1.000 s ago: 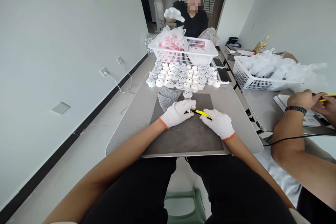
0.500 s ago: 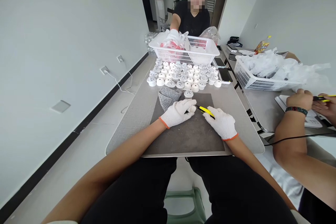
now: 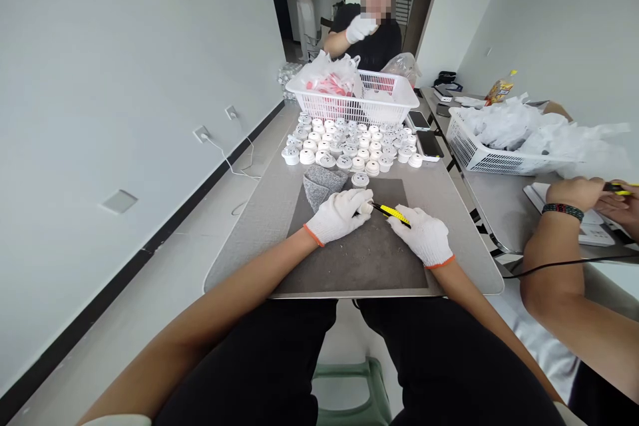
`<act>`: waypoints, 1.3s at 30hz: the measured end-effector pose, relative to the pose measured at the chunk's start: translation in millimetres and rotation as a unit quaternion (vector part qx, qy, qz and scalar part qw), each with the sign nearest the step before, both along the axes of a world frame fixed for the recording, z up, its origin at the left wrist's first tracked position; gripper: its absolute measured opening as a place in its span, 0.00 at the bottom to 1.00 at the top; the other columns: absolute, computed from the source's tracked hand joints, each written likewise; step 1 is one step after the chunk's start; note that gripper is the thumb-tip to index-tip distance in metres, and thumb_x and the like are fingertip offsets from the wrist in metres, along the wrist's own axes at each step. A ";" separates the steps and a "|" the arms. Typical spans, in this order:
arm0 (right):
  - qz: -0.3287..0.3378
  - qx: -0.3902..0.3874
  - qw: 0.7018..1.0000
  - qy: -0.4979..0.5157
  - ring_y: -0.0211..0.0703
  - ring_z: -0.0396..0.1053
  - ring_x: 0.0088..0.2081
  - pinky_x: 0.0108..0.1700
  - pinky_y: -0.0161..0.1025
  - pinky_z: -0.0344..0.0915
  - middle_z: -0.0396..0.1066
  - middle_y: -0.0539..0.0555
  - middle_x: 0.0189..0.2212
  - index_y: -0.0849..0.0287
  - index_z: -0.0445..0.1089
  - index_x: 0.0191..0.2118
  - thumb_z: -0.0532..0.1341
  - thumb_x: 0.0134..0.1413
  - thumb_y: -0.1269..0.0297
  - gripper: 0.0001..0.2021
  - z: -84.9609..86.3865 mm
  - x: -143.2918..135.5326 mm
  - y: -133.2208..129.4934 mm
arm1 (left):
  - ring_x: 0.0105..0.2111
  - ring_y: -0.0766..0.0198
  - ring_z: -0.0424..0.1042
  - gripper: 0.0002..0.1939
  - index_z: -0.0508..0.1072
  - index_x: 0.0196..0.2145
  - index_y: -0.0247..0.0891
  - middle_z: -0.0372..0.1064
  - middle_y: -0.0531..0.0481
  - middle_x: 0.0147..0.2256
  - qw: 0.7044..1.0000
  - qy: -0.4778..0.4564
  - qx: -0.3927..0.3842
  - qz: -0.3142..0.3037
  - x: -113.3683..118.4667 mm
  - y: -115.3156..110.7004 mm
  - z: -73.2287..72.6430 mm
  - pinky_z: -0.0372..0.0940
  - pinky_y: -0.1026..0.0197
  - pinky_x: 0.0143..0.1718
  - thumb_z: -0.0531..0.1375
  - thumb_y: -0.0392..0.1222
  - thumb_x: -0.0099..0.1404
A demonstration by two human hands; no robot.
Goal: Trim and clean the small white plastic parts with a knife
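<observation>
My left hand (image 3: 340, 214), in a white knitted glove with an orange cuff, is closed around a small white round plastic part (image 3: 366, 208). My right hand (image 3: 423, 233), gloved the same way, grips a yellow and black utility knife (image 3: 394, 214). The knife points left, its tip at the edge of the white part; whether it cuts in cannot be made out. Just beyond my left hand lies a folded grey cloth (image 3: 322, 185). A single white round part with holes in its top (image 3: 360, 180) stands beside the cloth. Beneath both hands is a dark mat (image 3: 349, 266).
Rows of several white round parts (image 3: 344, 146) stand across the table, before a white basket (image 3: 384, 111) with plastic bags. Two phones (image 3: 428, 144) lie at the right edge. A co-worker sits opposite; another's arms (image 3: 564, 239) are at the right-hand table beside a second basket (image 3: 492, 158).
The co-worker opposite has lifted a gloved hand out of the basket up toward the face. My hands keep nearly the same position, and the view has shifted slightly.
</observation>
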State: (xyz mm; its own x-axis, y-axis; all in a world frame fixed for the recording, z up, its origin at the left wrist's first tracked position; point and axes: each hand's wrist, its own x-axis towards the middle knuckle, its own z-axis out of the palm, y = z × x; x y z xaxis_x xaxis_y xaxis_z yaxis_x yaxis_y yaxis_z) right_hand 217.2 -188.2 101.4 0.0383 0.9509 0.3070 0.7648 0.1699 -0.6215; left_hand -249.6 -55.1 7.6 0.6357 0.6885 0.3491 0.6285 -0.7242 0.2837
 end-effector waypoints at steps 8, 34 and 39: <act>0.019 0.018 0.991 0.132 0.35 0.54 0.15 0.29 0.39 0.48 0.41 0.45 0.06 0.57 0.78 0.29 0.50 0.65 0.44 0.27 4.4 208.8 -9.8 | 0.52 0.53 0.74 0.23 0.70 0.60 0.48 0.68 0.47 0.60 1.000 0.007 -0.013 0.023 -0.7 0.4 2.6 0.67 0.50 0.52 0.59 0.45 0.67; 0.046 -0.013 0.993 0.104 0.48 0.71 0.29 0.32 0.42 0.53 0.61 0.49 0.12 0.52 0.78 0.47 0.47 0.66 0.36 0.30 6.7 184.8 -8.0 | 0.50 0.55 0.73 0.19 0.74 0.49 0.43 0.72 0.46 0.52 0.996 -0.006 -0.063 0.056 -6.4 4.7 -1.8 0.65 0.52 0.52 0.51 0.56 0.74; -0.041 0.005 0.976 0.215 0.37 0.55 0.15 0.27 0.40 0.47 0.51 0.46 0.08 0.42 0.79 0.38 0.58 0.62 0.42 0.16 -18.2 242.3 -6.6 | 0.54 0.56 0.70 0.17 0.76 0.44 0.44 0.74 0.48 0.51 0.998 -0.001 -0.047 0.029 -9.4 8.2 1.7 0.65 0.52 0.55 0.49 0.49 0.76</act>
